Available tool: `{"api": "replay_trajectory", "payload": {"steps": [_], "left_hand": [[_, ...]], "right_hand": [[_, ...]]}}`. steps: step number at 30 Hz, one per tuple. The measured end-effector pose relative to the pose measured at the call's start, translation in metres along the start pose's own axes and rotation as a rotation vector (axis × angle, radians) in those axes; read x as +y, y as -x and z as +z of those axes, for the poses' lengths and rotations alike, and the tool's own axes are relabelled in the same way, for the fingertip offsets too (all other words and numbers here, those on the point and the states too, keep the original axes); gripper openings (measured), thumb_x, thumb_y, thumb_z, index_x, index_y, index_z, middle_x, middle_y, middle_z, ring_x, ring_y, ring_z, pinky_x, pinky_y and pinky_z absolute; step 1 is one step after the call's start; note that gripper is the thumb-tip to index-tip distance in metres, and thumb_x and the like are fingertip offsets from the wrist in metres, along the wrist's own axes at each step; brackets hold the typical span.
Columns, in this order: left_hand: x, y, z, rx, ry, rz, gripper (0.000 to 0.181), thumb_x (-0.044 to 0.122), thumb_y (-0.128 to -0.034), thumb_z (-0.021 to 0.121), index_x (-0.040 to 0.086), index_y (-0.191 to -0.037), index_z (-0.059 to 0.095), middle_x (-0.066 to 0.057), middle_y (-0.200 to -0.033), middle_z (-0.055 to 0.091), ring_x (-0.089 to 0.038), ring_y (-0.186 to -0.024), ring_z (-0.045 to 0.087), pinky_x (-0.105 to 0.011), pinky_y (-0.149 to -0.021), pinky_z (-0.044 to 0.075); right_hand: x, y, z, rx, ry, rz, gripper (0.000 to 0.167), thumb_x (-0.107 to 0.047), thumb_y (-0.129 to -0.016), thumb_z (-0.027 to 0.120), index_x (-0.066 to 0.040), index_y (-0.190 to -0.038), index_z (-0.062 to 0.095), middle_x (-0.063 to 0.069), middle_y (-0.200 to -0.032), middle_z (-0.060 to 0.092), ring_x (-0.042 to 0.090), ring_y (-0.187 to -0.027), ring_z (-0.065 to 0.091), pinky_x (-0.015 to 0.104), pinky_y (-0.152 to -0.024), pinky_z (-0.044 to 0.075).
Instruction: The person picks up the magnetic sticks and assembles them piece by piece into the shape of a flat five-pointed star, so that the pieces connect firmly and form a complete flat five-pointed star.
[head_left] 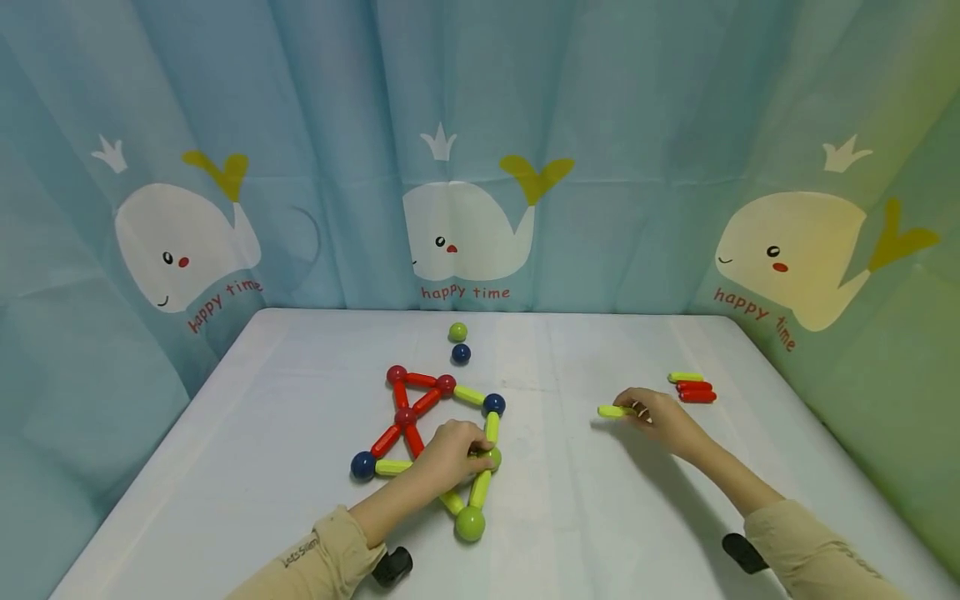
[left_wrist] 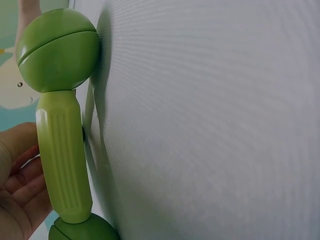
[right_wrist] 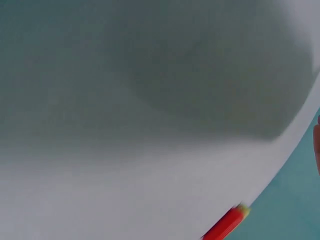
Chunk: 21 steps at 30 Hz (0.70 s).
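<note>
My left hand (head_left: 452, 454) grips the green ball (head_left: 493, 459) on the right side of a flat frame of magnetic sticks and balls. In the left wrist view its curled fingers (left_wrist: 30, 187) show behind a yellow-green stick (left_wrist: 64, 157) joined to a large green ball (left_wrist: 59, 50). Part of the frame is hidden under that hand. Off to the right, my right hand (head_left: 660, 419) pinches a loose yellow-green magnetic stick (head_left: 612, 411) above the table. Only a sliver of the right hand (right_wrist: 317, 142) enters the right wrist view.
A yellow-green stick (head_left: 684, 377) and two red sticks (head_left: 696, 396) lie at the table's right. Behind the frame sit a loose green ball (head_left: 458, 332) and a dark blue ball (head_left: 461, 354). A whale-print curtain (head_left: 345, 167) hangs around the white table (head_left: 555, 517).
</note>
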<state>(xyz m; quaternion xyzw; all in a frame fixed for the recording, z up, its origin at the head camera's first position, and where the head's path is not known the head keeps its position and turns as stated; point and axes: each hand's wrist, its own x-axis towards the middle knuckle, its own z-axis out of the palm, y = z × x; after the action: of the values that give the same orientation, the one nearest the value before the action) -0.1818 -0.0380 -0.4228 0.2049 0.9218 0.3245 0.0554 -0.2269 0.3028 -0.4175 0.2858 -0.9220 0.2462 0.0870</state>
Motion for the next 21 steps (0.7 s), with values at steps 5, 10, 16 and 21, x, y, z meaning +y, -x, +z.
{"api": "replay_trajectory", "payload": {"steps": [5,10,16,21], "left_hand": [[-0.001,0.000,-0.001,-0.002,-0.008,0.009,0.018,0.018,-0.0792,0.075,0.007,-0.094,0.072,0.000,-0.086,0.069,-0.005,-0.075,0.058,-0.018,-0.070,0.049],[-0.003,0.000,0.000,0.003,-0.018,0.034,0.019,0.019,-0.0788,0.075,0.007,-0.093,0.072,0.000,-0.087,0.069,-0.006,-0.078,0.060,-0.018,-0.071,0.049],[0.000,-0.001,0.000,0.006,-0.025,0.036,0.020,0.020,-0.0789,0.074,0.008,-0.095,0.073,0.000,-0.088,0.071,-0.005,-0.077,0.060,-0.018,-0.070,0.049],[0.000,-0.001,-0.001,0.019,-0.039,0.040,0.023,0.020,-0.0784,0.075,0.008,-0.098,0.074,0.001,-0.086,0.071,-0.003,-0.071,0.055,-0.016,-0.065,0.046]], "right_hand": [[-0.019,-0.011,0.010,-0.045,-0.197,0.078,0.015,0.001,-0.081,0.068,0.002,-0.096,0.065,0.014,-0.094,0.068,0.010,-0.080,0.061,0.021,-0.069,0.053],[-0.041,-0.022,0.020,-0.169,-0.354,0.093,0.020,-0.001,-0.085,0.065,0.008,-0.103,0.064,0.023,-0.102,0.066,0.015,-0.084,0.063,0.020,-0.073,0.052],[-0.060,-0.031,0.035,-0.263,-0.458,0.103,0.021,-0.003,-0.086,0.065,0.010,-0.103,0.065,0.025,-0.101,0.066,0.011,-0.078,0.063,0.018,-0.069,0.051],[-0.074,-0.041,0.048,-0.288,-0.488,0.069,0.020,-0.002,-0.083,0.067,0.010,-0.099,0.065,0.023,-0.095,0.065,0.005,-0.072,0.060,0.018,-0.066,0.051]]}}
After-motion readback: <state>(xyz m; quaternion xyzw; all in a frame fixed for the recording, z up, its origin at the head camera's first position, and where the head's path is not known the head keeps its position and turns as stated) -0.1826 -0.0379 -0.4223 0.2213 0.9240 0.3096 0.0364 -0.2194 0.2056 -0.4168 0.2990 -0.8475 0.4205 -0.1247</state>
